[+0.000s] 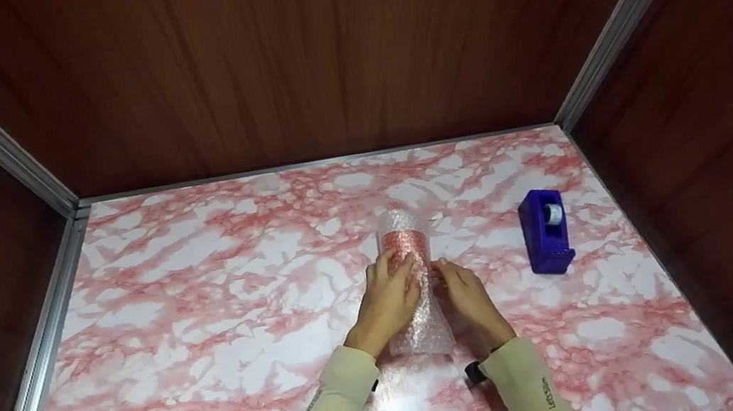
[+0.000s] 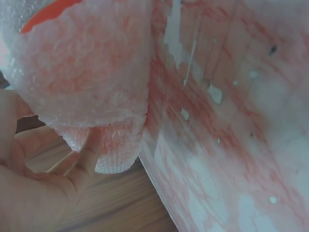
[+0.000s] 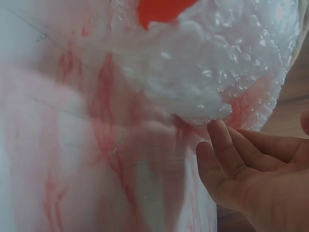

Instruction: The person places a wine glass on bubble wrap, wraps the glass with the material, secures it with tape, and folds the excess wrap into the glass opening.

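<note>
A roll of bubble wrap (image 1: 420, 330) lies lengthwise on the table around a red object (image 1: 403, 240), whose shape is blurred by the wrap. My left hand (image 1: 384, 307) rests over the left side and top of the roll, fingers spread and pressing on it. In the left wrist view one finger (image 2: 89, 150) lies against the edge of a wrap layer. My right hand (image 1: 469, 295) is at the roll's right side. Its fingertips (image 3: 217, 128) touch the lower edge of the wrap, thumb apart from them in the right wrist view.
A blue tape dispenser (image 1: 543, 234) with a roll of tape (image 1: 553, 214) stands right of the hands. The table (image 1: 213, 341) has a red and white marbled top. Dark wooden panels (image 1: 302, 57) with metal edging enclose its back and sides.
</note>
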Action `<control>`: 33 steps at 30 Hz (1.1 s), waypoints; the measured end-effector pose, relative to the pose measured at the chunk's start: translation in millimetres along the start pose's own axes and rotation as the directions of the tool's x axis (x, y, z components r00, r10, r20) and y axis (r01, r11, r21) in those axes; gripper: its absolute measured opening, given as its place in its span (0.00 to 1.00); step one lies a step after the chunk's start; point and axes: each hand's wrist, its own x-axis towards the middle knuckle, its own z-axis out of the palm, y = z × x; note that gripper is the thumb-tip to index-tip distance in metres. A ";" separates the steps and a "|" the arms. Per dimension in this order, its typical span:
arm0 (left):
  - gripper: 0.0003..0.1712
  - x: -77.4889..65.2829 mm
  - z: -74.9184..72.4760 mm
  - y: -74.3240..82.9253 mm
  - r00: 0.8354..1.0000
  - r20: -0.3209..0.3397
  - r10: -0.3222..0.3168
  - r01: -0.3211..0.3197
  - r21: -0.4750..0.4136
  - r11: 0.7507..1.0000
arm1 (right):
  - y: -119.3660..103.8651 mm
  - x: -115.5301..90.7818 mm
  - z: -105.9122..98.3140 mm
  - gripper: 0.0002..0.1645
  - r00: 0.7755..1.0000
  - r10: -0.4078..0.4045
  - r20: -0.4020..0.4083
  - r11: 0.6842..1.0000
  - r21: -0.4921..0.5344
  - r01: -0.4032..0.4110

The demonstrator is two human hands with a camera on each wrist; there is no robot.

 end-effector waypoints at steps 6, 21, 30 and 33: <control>0.26 -3.4 -1.4 -3.1 1.000 -0.014 -0.017 0.017 -0.045 0.999 | -20.2 -9.2 1.8 0.26 1.000 -0.027 0.006 0.999 -0.028 0.027; 0.31 -8.4 0.8 -14.5 0.991 -0.008 -0.135 0.131 -0.209 0.969 | -4.4 0.1 5.8 0.25 0.995 -0.079 -0.054 0.996 -0.050 0.076; 0.43 -15.2 -0.1 -25.8 0.987 0.013 -0.160 0.156 -0.307 0.939 | 3.6 1.1 10.3 0.24 0.986 -0.160 -0.050 0.985 -0.066 0.157; 0.43 -17.3 -1.9 -27.8 0.984 0.049 -0.174 0.180 -0.328 0.927 | 0.7 -0.5 12.7 0.24 0.987 -0.160 -0.031 0.986 -0.046 0.158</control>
